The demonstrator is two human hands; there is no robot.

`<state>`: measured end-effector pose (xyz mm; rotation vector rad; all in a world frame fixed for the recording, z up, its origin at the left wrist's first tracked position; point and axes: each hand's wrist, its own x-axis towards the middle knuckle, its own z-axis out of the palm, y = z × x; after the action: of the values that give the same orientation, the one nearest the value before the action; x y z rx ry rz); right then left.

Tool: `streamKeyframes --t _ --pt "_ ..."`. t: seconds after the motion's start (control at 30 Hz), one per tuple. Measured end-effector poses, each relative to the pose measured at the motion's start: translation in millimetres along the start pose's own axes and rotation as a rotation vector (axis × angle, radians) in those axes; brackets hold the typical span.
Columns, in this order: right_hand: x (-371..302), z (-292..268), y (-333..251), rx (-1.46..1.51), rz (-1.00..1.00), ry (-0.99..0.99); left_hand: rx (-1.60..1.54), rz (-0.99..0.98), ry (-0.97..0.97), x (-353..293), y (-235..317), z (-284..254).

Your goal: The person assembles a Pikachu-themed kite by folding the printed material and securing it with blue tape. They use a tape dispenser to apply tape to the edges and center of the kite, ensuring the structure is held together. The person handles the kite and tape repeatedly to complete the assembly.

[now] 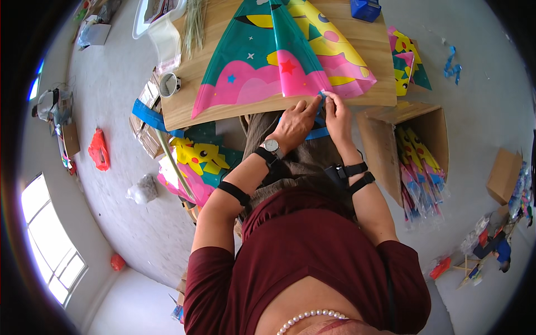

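With closed fingertips of right hand (338, 118), pinches blue strip (321, 106) at near edge of star-printed sheet (240, 84); touches it with left hand (296, 124), cannot tell whether gripping. Has table (187, 84) under sheet.

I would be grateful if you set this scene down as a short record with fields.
Surface: light-brown wooden table
Main item: teal, pink and yellow printed triangular sheet, lying on the table
Left hand: fingertips at the sheet's lower edge, by a narrow blue strip; exact grip unclear
Right hand: fingertips close to the left ones at that edge; exact grip unclear
Far right corner of table: small dark-blue object
Person's right: open brown cardboard box with colourful printed bundles
Floor, left: crumpled red plastic bag
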<state>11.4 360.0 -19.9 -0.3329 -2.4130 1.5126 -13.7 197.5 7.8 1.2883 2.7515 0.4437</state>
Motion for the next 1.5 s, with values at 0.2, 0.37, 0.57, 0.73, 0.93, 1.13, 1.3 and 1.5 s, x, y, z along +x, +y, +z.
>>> streamKeyframes --t 0.2,0.37,0.57,0.73,0.93,1.13,1.3,1.5 --pt "1 -15 -17 -0.220 -0.135 -0.088 -0.016 -0.001 0.015 -1 0 1" --pt "5 -18 -13 -0.251 -0.265 -0.111 -0.023 0.004 0.024 -1 -1 2" --pt "8 -21 -7 -0.242 -0.294 -0.137 -0.028 0.007 0.034 -2 -1 1" --pt "9 -27 -6 -0.241 -0.315 -0.187 -0.021 0.005 0.048 -1 0 0" --pt "8 -30 -4 -0.259 -0.344 -0.207 0.003 0.004 0.038 -2 1 -1" --pt "9 -36 -1 -0.286 -0.373 -0.242 0.029 0.001 0.032 -2 1 0" --pt "10 -41 -4 -0.312 -0.372 -0.279 0.039 0.007 0.011 -2 0 1" --pt "10 -40 -5 -0.308 -0.370 -0.292 0.014 0.002 0.036 -2 0 1"
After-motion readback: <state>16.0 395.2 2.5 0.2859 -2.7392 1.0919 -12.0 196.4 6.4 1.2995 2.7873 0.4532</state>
